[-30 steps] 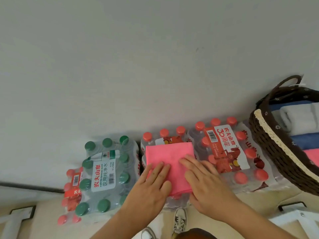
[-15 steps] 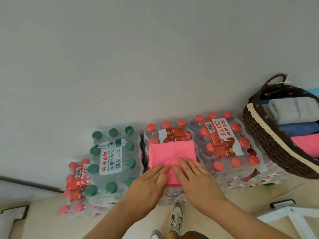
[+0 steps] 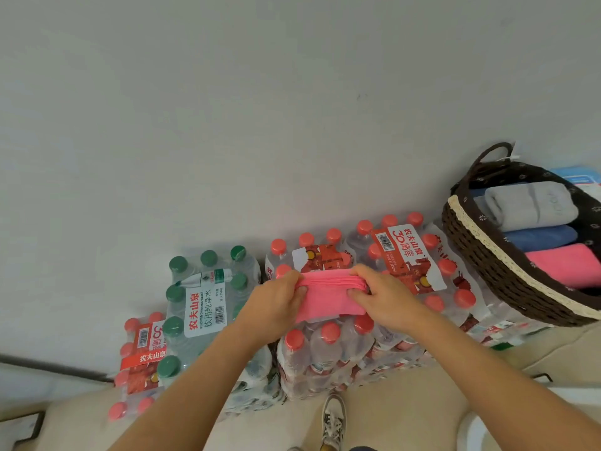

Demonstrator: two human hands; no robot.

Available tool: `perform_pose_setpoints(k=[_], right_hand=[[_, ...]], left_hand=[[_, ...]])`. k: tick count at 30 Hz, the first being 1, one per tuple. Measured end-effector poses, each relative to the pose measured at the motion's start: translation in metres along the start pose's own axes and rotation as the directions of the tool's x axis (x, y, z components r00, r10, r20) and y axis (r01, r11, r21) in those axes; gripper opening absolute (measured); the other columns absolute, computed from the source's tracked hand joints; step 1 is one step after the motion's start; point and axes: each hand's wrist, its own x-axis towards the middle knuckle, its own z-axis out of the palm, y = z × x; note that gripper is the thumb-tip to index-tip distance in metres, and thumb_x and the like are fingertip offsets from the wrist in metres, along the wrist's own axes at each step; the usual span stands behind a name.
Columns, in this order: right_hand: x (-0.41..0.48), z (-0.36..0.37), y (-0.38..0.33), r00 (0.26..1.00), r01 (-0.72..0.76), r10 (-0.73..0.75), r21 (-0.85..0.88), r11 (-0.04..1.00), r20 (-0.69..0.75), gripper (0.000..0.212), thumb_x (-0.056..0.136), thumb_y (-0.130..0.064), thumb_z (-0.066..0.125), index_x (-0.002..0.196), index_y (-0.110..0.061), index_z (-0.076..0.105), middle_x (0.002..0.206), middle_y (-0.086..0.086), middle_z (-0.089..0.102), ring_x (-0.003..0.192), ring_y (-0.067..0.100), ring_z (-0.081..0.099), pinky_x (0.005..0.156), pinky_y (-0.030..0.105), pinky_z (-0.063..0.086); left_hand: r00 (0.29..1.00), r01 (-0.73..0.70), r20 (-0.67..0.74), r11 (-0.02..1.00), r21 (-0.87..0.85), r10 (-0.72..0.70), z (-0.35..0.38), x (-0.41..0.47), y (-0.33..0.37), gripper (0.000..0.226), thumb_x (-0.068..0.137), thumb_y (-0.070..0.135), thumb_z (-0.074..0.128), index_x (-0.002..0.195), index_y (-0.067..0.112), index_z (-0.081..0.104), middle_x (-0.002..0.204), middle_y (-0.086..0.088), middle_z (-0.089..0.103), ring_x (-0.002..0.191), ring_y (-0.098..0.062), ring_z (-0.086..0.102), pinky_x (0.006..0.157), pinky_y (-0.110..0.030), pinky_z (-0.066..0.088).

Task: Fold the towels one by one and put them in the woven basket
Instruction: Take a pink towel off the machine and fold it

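The left hand and the right hand both grip a folded pink towel, one hand at each end. The fingers of each hand are curled over the far edge and the thumbs press from the near side, so the towel is pinched between them. It is held over a pack of red-capped bottles. I cannot tell if it touches the pack.

Well apart from the right fingers, on their right side, stands the woven basket. Three folded towels lie in it side by side: a grey towel, a blue towel and a second pink one. So I judge that three towels are finished. The one in the hands shows several layers and seems ready to go in the basket. No unfolded towel is in view, so I cannot say how many are left.

To the left of the left fingers is a pack of green-capped bottles. Its white label reads "农夫山泉", "饮用纯净水", "PURIFIED DRINKING WATER" and "12 x 550ml". Just beyond the right fingers, a red label on another pack reads "农夫山泉" and "30周年", beside a barcode.
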Motion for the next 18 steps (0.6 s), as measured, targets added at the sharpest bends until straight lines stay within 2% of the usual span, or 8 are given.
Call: perform_pose_setpoints(k=[3,6,9,12,15,18], right_hand=[[0.006,0.000,-0.001,0.999,-0.010,0.008,-0.055,0.998,-0.032,0.015,0.098,-0.029,0.048,0.111,-0.022,0.046,0.091,-0.007,0.058,0.081,0.014,0.058,0.061,0.027,0.038],[0.011,0.000,-0.001,1.000,-0.009,0.007,-0.105,0.994,-0.027,0.015,0.099,-0.030,0.045,0.111,-0.022,0.044,0.094,-0.004,0.057,0.084,0.017,0.057,0.066,0.030,0.038],[0.018,-0.001,0.000,0.999,-0.039,0.039,-0.098,0.994,0.004,0.016,0.099,-0.031,0.045,0.111,-0.022,0.045,0.095,-0.003,0.059,0.084,0.017,0.057,0.068,0.031,0.043],[0.025,-0.004,0.001,0.998,-0.067,0.068,-0.057,0.996,0.012,0.020,0.097,-0.030,0.048,0.115,-0.022,0.045,0.101,-0.002,0.060,0.088,0.015,0.058,0.072,0.031,0.046],[0.032,-0.008,0.000,0.996,-0.081,0.082,-0.026,0.996,0.046,0.038,0.095,-0.029,0.052,0.132,-0.022,0.046,0.113,-0.001,0.062,0.095,0.014,0.059,0.078,0.026,0.044],[0.038,-0.009,0.000,0.996,-0.068,0.071,-0.066,0.996,0.060,0.038,0.093,-0.030,0.054,0.129,-0.021,0.055,0.121,0.000,0.063,0.104,0.016,0.059,0.088,0.029,0.047]], left_hand=[[0.994,0.090,-0.060,0.994,-0.059,-0.094,0.001,0.010,-0.004,0.023,0.099,0.031,0.040,0.098,0.014,0.056,0.090,0.001,0.061,0.078,-0.017,0.055,0.065,-0.030,0.036],[0.982,0.156,-0.092,0.985,-0.067,-0.162,0.006,0.014,-0.008,0.024,0.099,0.030,0.042,0.095,0.013,0.058,0.087,0.000,0.063,0.078,-0.018,0.055,0.064,-0.031,0.037],[0.975,0.203,-0.088,0.979,-0.014,-0.203,0.011,0.022,-0.009,0.025,0.099,0.028,0.041,0.092,0.011,0.057,0.087,-0.003,0.063,0.078,-0.020,0.054,0.064,-0.031,0.036],[0.971,0.228,-0.088,0.973,0.044,-0.223,0.013,0.032,-0.007,0.026,0.099,0.030,0.042,0.093,0.011,0.058,0.090,-0.005,0.065,0.079,-0.021,0.056,0.067,-0.033,0.041],[0.970,0.233,-0.110,0.954,0.189,-0.215,0.013,0.035,-0.007,0.033,0.098,0.040,0.038,0.095,0.015,0.060,0.093,-0.002,0.065,0.082,-0.021,0.060,0.068,-0.034,0.049],[0.969,0.237,-0.139,0.924,0.300,-0.203,0.010,0.030,-0.012,0.040,0.096,0.051,0.035,0.100,0.022,0.063,0.096,0.002,0.061,0.086,-0.019,0.060,0.065,-0.032,0.049]])
